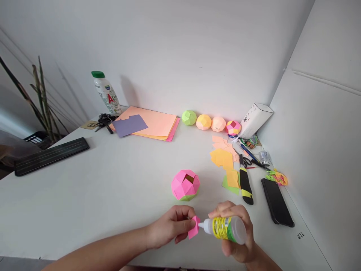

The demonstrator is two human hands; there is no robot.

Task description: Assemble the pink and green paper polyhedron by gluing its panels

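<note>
White desk [113,195], left hand [169,228] pinching a pink piece [193,233] near the paper ball [179,185], right hand [246,249] wrapped round a glue bottle [222,227]. Looks like gluing; next probably needs a light squeeze.

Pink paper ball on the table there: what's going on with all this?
A person's left fingers pinch a small pink paper piece, while the right fingers hold a squeeze bottle, its nozzle at or very near the paper. The pink-and-green ball sits just beyond, with an opening near its top. Four other paper balls stand in a row behind.
</note>
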